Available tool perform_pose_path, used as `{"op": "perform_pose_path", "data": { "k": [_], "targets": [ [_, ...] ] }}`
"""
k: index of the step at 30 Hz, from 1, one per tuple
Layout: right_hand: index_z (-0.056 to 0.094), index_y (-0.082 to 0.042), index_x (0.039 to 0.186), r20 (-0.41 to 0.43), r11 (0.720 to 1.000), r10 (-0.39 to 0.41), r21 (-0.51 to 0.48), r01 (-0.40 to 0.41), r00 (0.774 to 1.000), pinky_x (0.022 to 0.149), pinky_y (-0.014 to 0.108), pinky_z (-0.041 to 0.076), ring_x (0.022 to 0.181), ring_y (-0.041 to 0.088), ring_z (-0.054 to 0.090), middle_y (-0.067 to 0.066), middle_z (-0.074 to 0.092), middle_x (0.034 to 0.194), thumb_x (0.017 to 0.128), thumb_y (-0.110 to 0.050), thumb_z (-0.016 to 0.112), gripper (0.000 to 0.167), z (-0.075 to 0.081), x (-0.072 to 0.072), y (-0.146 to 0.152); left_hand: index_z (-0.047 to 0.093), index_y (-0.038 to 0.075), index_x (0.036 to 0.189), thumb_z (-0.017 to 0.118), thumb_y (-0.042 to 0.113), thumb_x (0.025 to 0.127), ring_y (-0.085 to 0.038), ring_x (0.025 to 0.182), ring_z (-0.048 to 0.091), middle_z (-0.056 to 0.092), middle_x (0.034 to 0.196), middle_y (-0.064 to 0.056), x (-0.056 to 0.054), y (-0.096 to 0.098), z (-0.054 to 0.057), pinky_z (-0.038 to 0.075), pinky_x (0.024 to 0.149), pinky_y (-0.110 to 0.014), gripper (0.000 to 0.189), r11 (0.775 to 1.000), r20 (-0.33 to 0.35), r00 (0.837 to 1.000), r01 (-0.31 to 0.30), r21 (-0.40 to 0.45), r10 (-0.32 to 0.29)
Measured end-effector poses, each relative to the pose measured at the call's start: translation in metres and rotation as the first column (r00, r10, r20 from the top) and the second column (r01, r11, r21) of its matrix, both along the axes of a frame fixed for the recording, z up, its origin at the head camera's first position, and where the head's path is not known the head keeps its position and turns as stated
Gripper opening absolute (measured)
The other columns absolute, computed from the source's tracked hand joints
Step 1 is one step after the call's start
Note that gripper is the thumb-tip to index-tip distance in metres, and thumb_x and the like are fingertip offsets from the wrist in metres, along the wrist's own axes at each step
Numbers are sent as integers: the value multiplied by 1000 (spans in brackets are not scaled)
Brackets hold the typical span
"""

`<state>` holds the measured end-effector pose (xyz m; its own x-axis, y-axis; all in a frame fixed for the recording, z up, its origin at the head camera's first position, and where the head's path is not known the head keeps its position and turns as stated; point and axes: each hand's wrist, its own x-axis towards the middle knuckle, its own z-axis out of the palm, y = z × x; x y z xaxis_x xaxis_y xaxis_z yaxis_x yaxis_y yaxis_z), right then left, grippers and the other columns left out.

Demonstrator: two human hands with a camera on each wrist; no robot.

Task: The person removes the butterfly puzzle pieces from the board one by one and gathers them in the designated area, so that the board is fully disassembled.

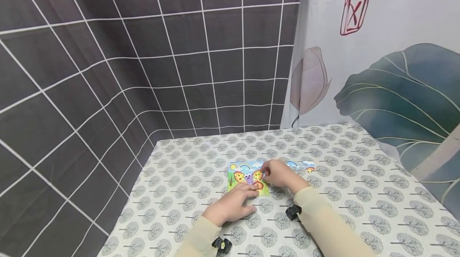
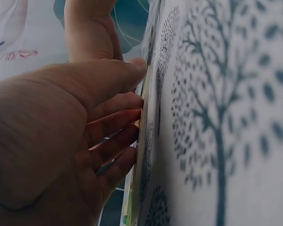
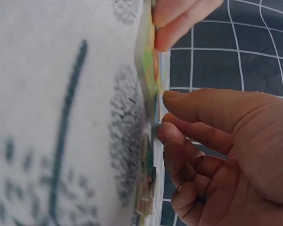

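A flat jigsaw puzzle (image 1: 230,187) with a butterfly, a rainbow and a tree lies on the cloth. Across its lower edge rests my left hand (image 1: 233,204), fingers extended and fingertips on the picture; the left wrist view shows them against the thin puzzle edge. My right hand (image 1: 278,174) is at the puzzle's right side, fingers curled. In the right wrist view its thumb and index finger pinch a puzzle piece (image 3: 156,109) at the edge, mostly hidden by the fingertips.
Loose puzzle pieces (image 1: 308,165) with sky and rainbow lie right of my right hand. A tree-print cloth (image 1: 187,217) covers the table. Behind it hang a dark grid curtain (image 1: 187,69) and, at right, a pale leaf-print curtain (image 1: 395,89).
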<state>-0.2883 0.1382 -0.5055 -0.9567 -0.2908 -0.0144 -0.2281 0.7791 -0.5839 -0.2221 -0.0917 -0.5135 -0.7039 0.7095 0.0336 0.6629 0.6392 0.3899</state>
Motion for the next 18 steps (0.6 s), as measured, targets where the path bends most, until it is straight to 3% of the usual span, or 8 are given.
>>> {"op": "perform_pose_path", "data": {
  "k": [8, 18],
  "targets": [
    [76, -6, 116, 10, 1000, -28, 14, 28, 1000, 62, 31, 46, 64, 15, 51, -1, 58, 73, 84, -7, 82, 32, -6, -1, -2, 63, 15, 145, 74, 29, 97, -26, 148, 42, 52, 156, 3, -3, 2, -3, 31, 125, -42, 51, 1000, -6, 1000, -3, 7, 3],
    [72, -10, 110, 7, 1000, -20, 12, 20, 1000, 64, 32, 47, 65, 16, 52, -1, 57, 75, 83, -5, 81, 29, -8, -1, -3, 63, 16, 146, 74, 27, 97, -26, 149, 41, 49, 159, 4, -4, 1, -4, 31, 125, -42, 51, 1000, -1, 1000, -5, 17, 5]
  ]
}}
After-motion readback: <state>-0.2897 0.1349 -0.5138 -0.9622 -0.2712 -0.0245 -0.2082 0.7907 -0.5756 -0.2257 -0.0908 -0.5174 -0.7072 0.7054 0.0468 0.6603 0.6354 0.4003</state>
